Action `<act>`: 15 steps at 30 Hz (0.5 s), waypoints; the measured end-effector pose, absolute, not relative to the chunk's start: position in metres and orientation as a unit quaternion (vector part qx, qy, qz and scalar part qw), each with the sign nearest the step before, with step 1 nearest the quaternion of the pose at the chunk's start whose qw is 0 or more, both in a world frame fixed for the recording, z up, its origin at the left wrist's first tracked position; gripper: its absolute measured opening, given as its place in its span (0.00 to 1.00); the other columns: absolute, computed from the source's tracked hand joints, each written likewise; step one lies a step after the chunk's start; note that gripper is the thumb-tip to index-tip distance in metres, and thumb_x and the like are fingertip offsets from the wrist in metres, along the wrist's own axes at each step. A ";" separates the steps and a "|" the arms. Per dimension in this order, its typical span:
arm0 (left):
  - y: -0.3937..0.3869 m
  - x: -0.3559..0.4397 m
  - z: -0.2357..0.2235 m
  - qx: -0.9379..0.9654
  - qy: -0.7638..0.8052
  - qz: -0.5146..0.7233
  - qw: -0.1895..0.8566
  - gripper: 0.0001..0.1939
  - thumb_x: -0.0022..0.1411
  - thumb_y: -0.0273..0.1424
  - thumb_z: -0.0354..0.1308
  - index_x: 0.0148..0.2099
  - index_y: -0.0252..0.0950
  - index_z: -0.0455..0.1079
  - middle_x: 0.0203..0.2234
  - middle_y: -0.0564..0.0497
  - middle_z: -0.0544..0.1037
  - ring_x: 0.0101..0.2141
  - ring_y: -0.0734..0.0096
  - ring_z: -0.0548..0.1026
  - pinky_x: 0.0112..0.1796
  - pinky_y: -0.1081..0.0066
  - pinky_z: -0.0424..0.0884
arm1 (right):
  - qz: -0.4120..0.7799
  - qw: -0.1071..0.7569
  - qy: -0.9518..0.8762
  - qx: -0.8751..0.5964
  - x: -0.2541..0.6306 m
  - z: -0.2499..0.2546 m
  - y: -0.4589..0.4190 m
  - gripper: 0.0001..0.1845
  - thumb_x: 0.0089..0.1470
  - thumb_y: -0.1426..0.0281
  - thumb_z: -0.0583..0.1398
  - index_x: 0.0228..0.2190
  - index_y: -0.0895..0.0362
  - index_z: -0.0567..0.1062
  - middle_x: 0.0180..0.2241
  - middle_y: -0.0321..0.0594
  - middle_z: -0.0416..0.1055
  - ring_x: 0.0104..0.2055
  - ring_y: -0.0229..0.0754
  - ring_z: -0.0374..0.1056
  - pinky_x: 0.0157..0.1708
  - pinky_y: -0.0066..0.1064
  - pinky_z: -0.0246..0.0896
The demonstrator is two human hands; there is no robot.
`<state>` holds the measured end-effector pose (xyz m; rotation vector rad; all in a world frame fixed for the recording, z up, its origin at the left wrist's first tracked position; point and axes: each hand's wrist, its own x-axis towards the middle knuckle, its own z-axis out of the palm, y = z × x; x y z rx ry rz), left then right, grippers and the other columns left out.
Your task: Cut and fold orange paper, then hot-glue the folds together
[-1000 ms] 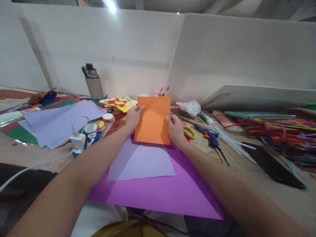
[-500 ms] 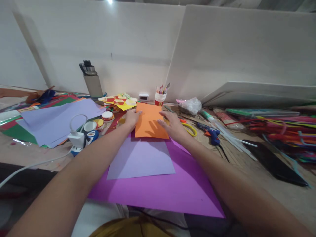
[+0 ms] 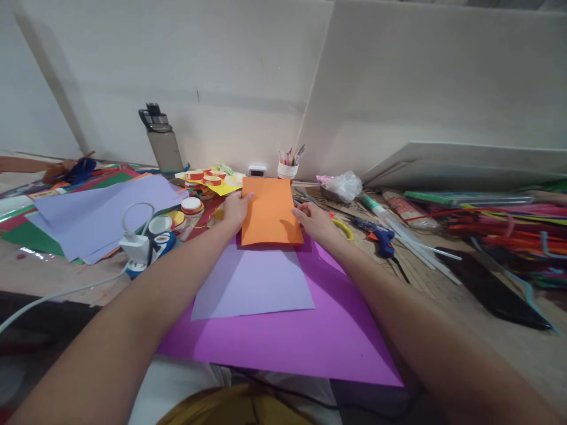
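An orange sheet of paper (image 3: 271,212) is raised at the middle of the table, its near edge just above a lavender sheet (image 3: 254,283). At its left edge my left hand (image 3: 237,209) is closed, the thumb on the front face. My right hand (image 3: 312,218) pinches the right edge between thumb and fingers. Under the lavender sheet lies a larger purple sheet (image 3: 283,342), which reaches over the table's front edge toward my lap.
To the left are stacked lavender sheets (image 3: 110,212), a plugged-in power adapter (image 3: 136,248) and paint jars (image 3: 192,206). A water bottle (image 3: 165,147) and a cup of pens (image 3: 287,169) stand behind. Rightward lie a blue glue gun (image 3: 381,241), a black flat object (image 3: 496,292) and pipe cleaners (image 3: 509,236).
My right hand's spread fingers have drawn off the front of the orange sheet and closed on its right edge. The sheet sits slightly higher in view; my left hand keeps its place.
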<state>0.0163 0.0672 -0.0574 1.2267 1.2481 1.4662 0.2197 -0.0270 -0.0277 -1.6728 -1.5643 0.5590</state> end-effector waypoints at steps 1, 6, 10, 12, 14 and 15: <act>0.065 0.017 -0.056 0.494 0.499 0.583 0.409 0.06 0.55 0.31 0.62 0.29 0.34 0.73 0.25 0.49 0.78 0.27 0.68 0.74 0.29 0.71 0.68 | 0.229 0.378 -0.608 -0.660 0.219 -0.026 -0.029 0.17 0.57 0.56 0.58 0.37 0.58 0.73 0.35 0.43 0.76 0.34 0.41 0.69 0.34 0.31 0.59; 0.059 0.018 -0.049 0.499 0.505 0.598 0.371 0.08 0.55 0.33 0.62 0.29 0.34 0.72 0.26 0.51 0.78 0.27 0.70 0.72 0.29 0.73 0.66 | 0.308 0.353 -0.600 -0.648 0.214 -0.020 -0.035 0.18 0.48 0.54 0.64 0.24 0.57 0.74 0.25 0.38 0.73 0.25 0.39 0.65 0.25 0.29 0.54; 0.057 0.018 -0.048 0.495 0.498 0.605 0.376 0.09 0.56 0.34 0.62 0.29 0.35 0.70 0.26 0.51 0.78 0.27 0.70 0.72 0.28 0.73 0.66 | 0.332 0.377 -0.580 -0.641 0.212 -0.016 -0.038 0.10 0.42 0.62 0.67 0.23 0.57 0.76 0.23 0.35 0.73 0.23 0.37 0.63 0.22 0.27 0.53; 0.057 0.018 -0.048 0.495 0.490 0.607 0.383 0.09 0.56 0.35 0.62 0.30 0.35 0.70 0.26 0.51 0.78 0.27 0.70 0.72 0.28 0.72 0.66 | 0.322 0.377 -0.578 -0.648 0.212 -0.015 -0.037 0.10 0.42 0.63 0.67 0.21 0.57 0.76 0.21 0.35 0.72 0.22 0.36 0.62 0.22 0.27 0.52; 0.058 0.018 -0.049 0.493 0.484 0.609 0.390 0.09 0.56 0.36 0.62 0.30 0.35 0.70 0.26 0.51 0.77 0.26 0.70 0.72 0.28 0.72 0.66 | 0.315 0.377 -0.581 -0.649 0.213 -0.017 -0.036 0.10 0.42 0.63 0.67 0.20 0.57 0.76 0.20 0.34 0.71 0.21 0.35 0.61 0.22 0.27 0.51; 0.058 0.018 -0.050 0.491 0.482 0.609 0.393 0.10 0.56 0.36 0.62 0.30 0.35 0.69 0.26 0.51 0.77 0.26 0.70 0.72 0.28 0.72 0.65 | 0.307 0.383 -0.585 -0.645 0.213 -0.018 -0.035 0.10 0.41 0.63 0.67 0.19 0.57 0.75 0.19 0.33 0.70 0.21 0.35 0.60 0.21 0.27 0.51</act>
